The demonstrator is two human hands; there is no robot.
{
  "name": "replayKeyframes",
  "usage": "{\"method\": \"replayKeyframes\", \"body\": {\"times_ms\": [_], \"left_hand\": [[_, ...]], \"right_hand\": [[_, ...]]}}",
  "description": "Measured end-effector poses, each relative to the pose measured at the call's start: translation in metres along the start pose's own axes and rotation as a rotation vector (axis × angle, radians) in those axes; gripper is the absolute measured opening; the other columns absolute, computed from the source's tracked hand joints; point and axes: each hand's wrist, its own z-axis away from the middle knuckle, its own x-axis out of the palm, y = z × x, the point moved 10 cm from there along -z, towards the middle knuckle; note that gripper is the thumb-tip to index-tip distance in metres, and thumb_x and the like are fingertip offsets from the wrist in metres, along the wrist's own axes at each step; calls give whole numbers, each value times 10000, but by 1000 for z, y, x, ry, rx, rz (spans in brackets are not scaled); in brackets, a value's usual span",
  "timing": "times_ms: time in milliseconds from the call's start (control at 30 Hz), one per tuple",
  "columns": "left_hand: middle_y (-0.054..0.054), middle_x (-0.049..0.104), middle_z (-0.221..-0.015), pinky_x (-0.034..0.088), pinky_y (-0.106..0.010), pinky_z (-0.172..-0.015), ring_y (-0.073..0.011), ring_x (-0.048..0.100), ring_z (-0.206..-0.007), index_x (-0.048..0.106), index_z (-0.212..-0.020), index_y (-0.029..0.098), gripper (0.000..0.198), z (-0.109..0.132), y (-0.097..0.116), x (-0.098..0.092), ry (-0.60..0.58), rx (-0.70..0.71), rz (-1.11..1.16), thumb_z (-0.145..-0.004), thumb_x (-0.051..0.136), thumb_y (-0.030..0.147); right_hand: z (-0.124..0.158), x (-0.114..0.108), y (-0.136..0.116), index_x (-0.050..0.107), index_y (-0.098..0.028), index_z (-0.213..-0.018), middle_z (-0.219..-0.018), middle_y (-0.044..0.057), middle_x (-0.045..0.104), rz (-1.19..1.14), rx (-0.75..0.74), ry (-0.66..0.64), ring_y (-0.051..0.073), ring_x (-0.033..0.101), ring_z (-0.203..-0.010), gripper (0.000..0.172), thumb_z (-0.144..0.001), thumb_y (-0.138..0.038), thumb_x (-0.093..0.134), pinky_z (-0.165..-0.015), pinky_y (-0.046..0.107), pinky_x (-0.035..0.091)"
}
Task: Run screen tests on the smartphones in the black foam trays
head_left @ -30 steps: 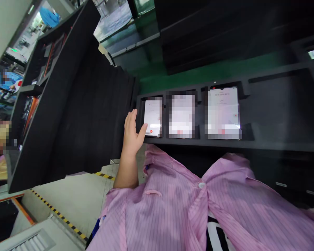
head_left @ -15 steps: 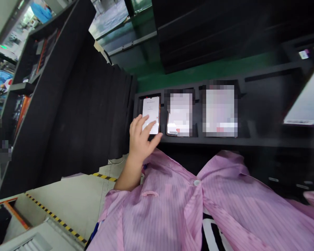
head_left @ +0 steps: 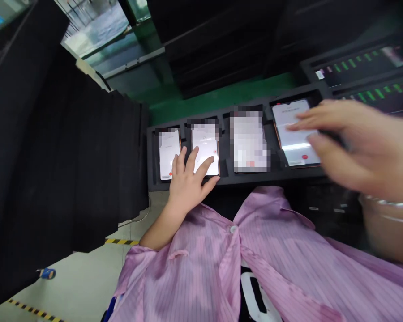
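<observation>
- Along the front edge of the black foam tray (head_left: 255, 176), four lit phones lie in a row, each in its own slot. A second ago there were three, and the right-hand slot was bare.
- The left hand (head_left: 188, 185) has moved one slot over from the first phone (head_left: 169, 154). Its fingers are now spread flat, with the tips resting on the second phone (head_left: 206, 150).
- The right hand (head_left: 349, 143), out of view a second ago, now reaches in over the fourth phone (head_left: 293, 134). It is blurred; its fingers are stretched out and loosely apart, and I can make out nothing gripped in it.
- My reading is that the row is being worked from both ends, and the third phone (head_left: 250, 143) between the hands is untouched.
- The tray's left edge sits just beside a tall black foam wall (head_left: 87, 147), so there is little room on that side.
- The pink coat (head_left: 221, 259) comes close to the front edge.
- Behind the tray runs a green strip (head_left: 204, 100), and at the right corner dark racks with green lights (head_left: 362, 67) stand near.
</observation>
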Motion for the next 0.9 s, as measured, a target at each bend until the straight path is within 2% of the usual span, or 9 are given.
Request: {"method": "replayKeyframes", "body": {"times_ms": [100,200,267,333,467,533,733,833,900], "left_hand": [[-136,479,-1596,293,-645,-1232,-436,309,-1544,651,-1397,284,493,-2,0,2,-37,-15,10,-983,610,549],[-141,470,-1602,297,-647,-1226,-446,306,-1544,651,-1402,287,495,-3,0,4,-56,-22,1,-990,597,554],[-139,457,-1614,294,-658,-1223,-456,297,-1546,657,-1397,293,487,-4,-1,6,-78,-27,-8,-992,592,555],[-128,439,-1630,285,-667,-1224,-458,286,-1552,665,-1385,302,472,-4,-2,8,-100,-36,-11,-993,590,554],[-129,438,-1632,304,-649,-1222,-446,281,-1557,619,-1438,297,506,-6,-3,6,-92,-40,-1,-997,587,542],[-143,459,-1615,315,-640,-1218,-446,297,-1548,586,-1469,268,545,-7,-4,5,-65,-39,1,-999,578,544],[-146,458,-1615,320,-619,-1228,-433,276,-1563,539,-1494,238,604,-6,-10,5,-62,-62,54,-986,589,560],[-161,421,-1636,276,-616,-1258,-396,299,-1564,450,-1548,227,658,-9,-13,-2,-64,-78,125,-997,566,566],[-179,395,-1648,177,-650,-1282,-376,368,-1534,379,-1587,222,697,-17,-14,-6,-60,-94,136,-1012,524,588]], "right_hand": [[14,33,-33,673,-199,-1137,-1125,113,740,0,-205,-124,295,684,-1187,203,-1007,-218,519,-1167,596,466],[24,60,-19,664,-180,-1136,-1109,114,747,24,-179,-170,298,684,-1203,210,-1005,-184,499,-1174,618,458],[28,65,-11,671,-201,-1133,-1103,103,753,16,-148,-186,299,675,-1227,220,-1000,-194,496,-1184,624,447],[29,55,-8,674,-227,-1141,-1127,87,756,5,-120,-166,288,667,-1248,226,-988,-194,511,-1202,607,435],[30,-4,0,683,-204,-1107,-1079,106,765,57,-25,69,263,714,-1155,192,-974,-173,547,-1173,534,486],[36,-21,10,690,-195,-1052,-996,99,770,122,17,138,249,742,-1074,159,-973,-179,553,-1146,504,515],[54,1,43,688,-186,-987,-965,92,776,247,70,52,279,755,-1033,195,-992,-244,502,-1102,554,531],[56,-9,51,713,-194,-1026,-1046,107,776,174,184,163,269,744,-1074,207,-985,-267,524,-1069,499,561],[58,-19,59,712,-220,-1115,-1118,96,770,67,318,237,246,741,-1072,222,-978,-292,553,-1006,441,592]]}}
